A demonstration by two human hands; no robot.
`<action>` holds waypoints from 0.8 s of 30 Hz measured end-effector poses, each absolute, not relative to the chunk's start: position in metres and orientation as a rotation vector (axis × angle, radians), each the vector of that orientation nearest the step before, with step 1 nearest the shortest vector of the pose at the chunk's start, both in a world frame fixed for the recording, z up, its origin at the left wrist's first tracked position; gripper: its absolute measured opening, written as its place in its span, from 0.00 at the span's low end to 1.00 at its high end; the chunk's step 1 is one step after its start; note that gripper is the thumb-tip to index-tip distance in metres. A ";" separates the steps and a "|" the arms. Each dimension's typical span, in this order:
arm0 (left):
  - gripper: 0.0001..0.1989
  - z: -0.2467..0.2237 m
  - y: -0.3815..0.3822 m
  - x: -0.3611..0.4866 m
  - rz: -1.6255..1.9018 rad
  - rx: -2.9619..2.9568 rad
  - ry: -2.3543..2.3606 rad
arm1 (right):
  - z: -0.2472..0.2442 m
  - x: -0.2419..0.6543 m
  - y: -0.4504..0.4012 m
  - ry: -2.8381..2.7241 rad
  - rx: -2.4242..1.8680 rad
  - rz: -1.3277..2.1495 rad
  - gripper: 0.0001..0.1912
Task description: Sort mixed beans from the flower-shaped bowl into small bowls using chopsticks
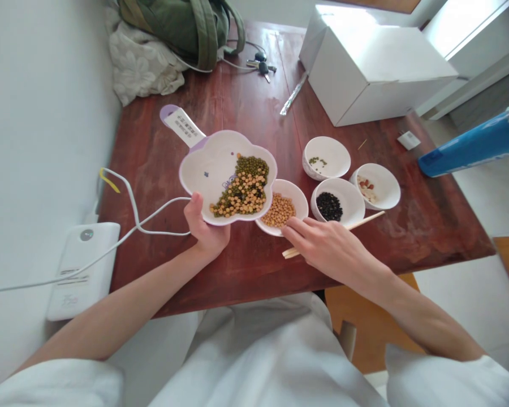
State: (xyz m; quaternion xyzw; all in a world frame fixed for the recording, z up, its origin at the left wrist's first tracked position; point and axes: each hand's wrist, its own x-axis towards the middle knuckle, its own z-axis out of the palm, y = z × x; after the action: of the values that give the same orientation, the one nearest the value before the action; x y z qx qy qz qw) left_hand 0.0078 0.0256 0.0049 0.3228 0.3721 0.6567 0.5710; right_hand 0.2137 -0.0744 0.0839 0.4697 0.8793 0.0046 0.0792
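My left hand [206, 226] grips the near rim of a white flower-shaped dish [212, 164] with a purple handle, tilted toward a small bowl. Mixed green and yellow beans [244, 186] are piled at its right side. My right hand [326, 246] lies palm down on the table over a pair of wooden chopsticks [365, 220], fingertips touching the rim of the small white bowl of yellow beans [280, 212].
Three more white bowls stand to the right: black beans [330, 206], a few green beans [326, 158], reddish pieces [375, 186]. A white box [373, 73], keys [261, 63], a green bag [182, 25], a white cable [144, 226] and a white device [82, 271] surround the red-brown table [246, 96].
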 end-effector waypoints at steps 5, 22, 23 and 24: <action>0.29 0.002 0.026 0.016 1.603 0.567 0.791 | 0.083 0.233 -0.106 2.883 1.532 0.034 0.13; 0.25 0.007 0.018 0.017 1.371 0.586 0.758 | 0.044 0.297 -0.103 2.258 2.395 0.001 0.34; 0.25 0.007 0.018 0.017 1.371 0.586 0.754 | 0.044 0.298 -0.100 2.282 2.373 -0.002 0.34; 0.25 0.007 0.018 0.017 1.372 0.585 0.754 | 0.044 0.299 -0.096 2.321 2.348 -0.010 0.33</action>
State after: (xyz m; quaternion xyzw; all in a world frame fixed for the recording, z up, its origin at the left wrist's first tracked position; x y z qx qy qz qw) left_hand 0.0169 0.0185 0.0071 0.2596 0.3347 0.6088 0.6708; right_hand 0.2993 -0.0963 0.0445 0.7090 0.7007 -0.0030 -0.0798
